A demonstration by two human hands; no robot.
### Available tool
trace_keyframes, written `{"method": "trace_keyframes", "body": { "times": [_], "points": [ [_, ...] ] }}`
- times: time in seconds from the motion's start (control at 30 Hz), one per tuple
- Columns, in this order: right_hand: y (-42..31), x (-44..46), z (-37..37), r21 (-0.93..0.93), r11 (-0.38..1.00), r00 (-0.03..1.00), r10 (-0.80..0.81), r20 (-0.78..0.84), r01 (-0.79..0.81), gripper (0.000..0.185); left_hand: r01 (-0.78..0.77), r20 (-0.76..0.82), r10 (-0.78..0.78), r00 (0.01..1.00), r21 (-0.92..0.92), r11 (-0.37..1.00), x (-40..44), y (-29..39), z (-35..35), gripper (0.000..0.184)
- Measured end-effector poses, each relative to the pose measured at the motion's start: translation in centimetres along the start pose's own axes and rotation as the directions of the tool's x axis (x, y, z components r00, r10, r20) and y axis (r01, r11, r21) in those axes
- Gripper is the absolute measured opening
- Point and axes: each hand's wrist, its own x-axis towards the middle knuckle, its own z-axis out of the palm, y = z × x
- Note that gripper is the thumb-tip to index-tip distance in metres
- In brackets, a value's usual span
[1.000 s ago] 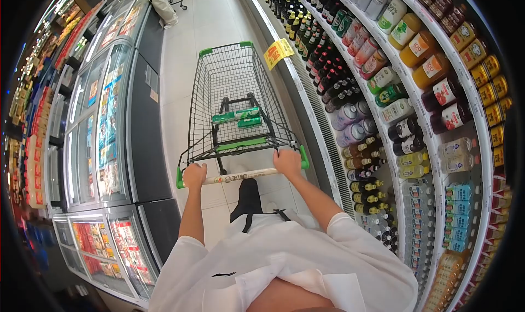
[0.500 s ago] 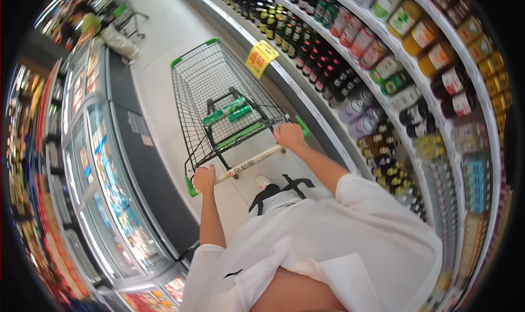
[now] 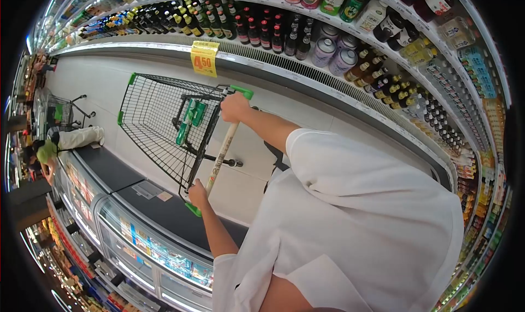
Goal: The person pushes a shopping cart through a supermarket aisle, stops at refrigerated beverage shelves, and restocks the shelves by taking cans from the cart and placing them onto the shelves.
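A wire shopping cart with green corner pieces stands in front of me, tilted in the view. My right hand is wrapped round one end of its pale handlebar, close to a green end cap. Around the other end my left hand is closed, beside the lower green cap. Inside the basket, near the handle, green and white packages lie by the folded child seat; their exact kind I cannot make out.
Drink shelves with many bottles and cans run along the right. A yellow price sign juts from the shelf edge. Glass-topped freezers line the left. Farther up the aisle, a person leans over a freezer near another cart.
The view has swung round, so the cart now points left and the drink shelves span the top. Both hands keep their hold on the handlebar.
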Motion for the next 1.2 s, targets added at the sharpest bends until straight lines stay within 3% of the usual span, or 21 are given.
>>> {"method": "trace_keyframes", "body": {
  "times": [0.27,0.33,0.4,0.43,0.47,0.53,0.57,0.6,0.67,0.93,1.2],
  "points": [
    [-1.6,6.5,-1.6,-0.035,0.999,0.982,0.039,0.183,-0.033,0.022,0.017,0.053,-0.019,0.998,0.042,0.999,5.7,1.3,-1.0,0.055],
    [-1.6,7.8,-1.5,0.143,0.98,0.983,0.12,0.135,-0.14,0.023,0.045,0.048,-0.05,0.998,0.086,0.995,7.8,0.6,-0.1,0.054],
    [-1.7,8.6,-1.9,0.202,0.964,0.984,0.156,0.087,-0.171,0.024,0.111,0.294,-0.045,0.955,-0.209,0.972,12.6,-1.5,2.2,0.047],
    [-1.6,9.0,-1.9,0.183,0.974,0.989,0.116,0.087,-0.131,0.026,0.253,0.448,-0.11,0.887,-0.275,0.928,13.1,-1.0,1.2,0.039],
    [-1.6,9.5,-2.0,0.164,0.982,0.994,0.078,0.082,-0.091,0.029,0.252,0.444,-0.111,0.889,-0.275,0.928,13.0,-0.6,1.1,0.039],
    [-1.4,10.0,-2.1,0.186,0.978,0.996,0.084,0.04,-0.091,0.028,0.395,0.519,-0.13,0.845,-0.441,0.806,13.2,0.0,0.3,0.039],
    [-1.2,10.3,-2.1,0.202,0.975,0.996,0.087,0.019,-0.09,0.027,0.266,0.432,-0.123,0.893,-0.29,0.919,15.1,-1.4,2.6,0.042],
    [-1.0,10.4,-2.1,0.217,0.972,0.996,0.092,-0.001,-0.089,0.027,-0.118,0.122,0.12,0.985,-0.024,0.993,14.8,-2.1,4.6,0.048],
    [-0.2,11.2,-2.2,0.177,0.981,0.996,0.088,-0.025,-0.082,0.024,-0.085,0.163,0.084,0.983,0.0,0.996,10.4,2.9,0.6,0.051],
    [1.3,12.3,-2.7,0.075,0.994,0.996,0.08,-0.046,-0.077,0.014,-0.09,0.085,0.095,0.992,-0.055,0.994,8.6,5.5,0.7,0.043],
    [2.0,13.0,-3.4,0.078,0.993,0.995,0.096,-0.031,-0.093,0.011,-0.055,0.18,0.077,0.981,-0.126,0.99,11.2,4.7,2.7,0.043]
  ]
}}
